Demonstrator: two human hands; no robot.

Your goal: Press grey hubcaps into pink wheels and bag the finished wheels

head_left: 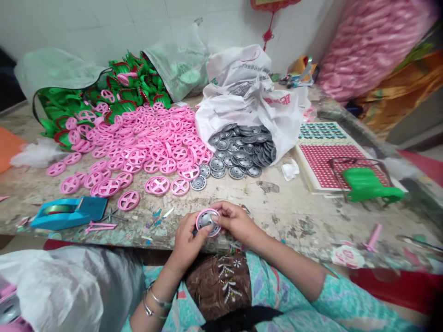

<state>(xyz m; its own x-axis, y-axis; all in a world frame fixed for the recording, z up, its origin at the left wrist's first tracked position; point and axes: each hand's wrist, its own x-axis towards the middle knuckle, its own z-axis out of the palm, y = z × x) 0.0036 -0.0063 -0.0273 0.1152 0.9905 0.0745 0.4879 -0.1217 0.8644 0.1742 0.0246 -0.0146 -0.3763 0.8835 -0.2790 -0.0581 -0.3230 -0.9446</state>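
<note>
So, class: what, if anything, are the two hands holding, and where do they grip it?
Both the left hand and right hand hold one round pink plastic wheel with a grey metal disc by its opposite rims.

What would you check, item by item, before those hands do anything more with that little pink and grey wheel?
1. Both hands on the pink wheel: left hand and right hand grip it. Ok.
2. Grey disc sits inside the pink ring: ok.
3. Disc fully seated: cannot tell.
4. More grey discs in the white bag: ok.
5. Pink wheels piled on the table: ok.
</note>
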